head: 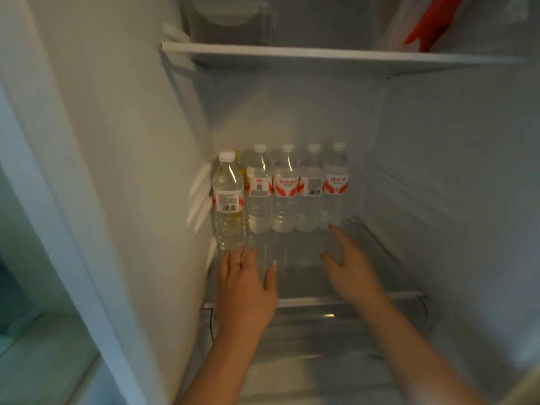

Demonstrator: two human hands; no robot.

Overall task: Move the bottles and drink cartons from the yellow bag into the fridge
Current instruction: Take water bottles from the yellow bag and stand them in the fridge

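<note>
Several clear water bottles with red-and-white labels and white caps stand in a row at the back of the glass fridge shelf (306, 258). One more bottle (228, 200) stands in front of the row against the left wall. Just below its base is my left hand (245, 285), fingers straight and relaxed, holding nothing. My right hand (347, 264) reaches over the shelf with spread fingers, its fingertips close to the rightmost bottle (336, 185); I cannot tell whether they touch it. The yellow bag is out of sight.
An upper shelf (321, 54) carries a clear container (230, 21) on the left and a white-and-red bag (432, 21) on the right. A clear drawer (321, 331) sits below the bottle shelf. The fridge's left wall (131, 171) is close beside my left arm.
</note>
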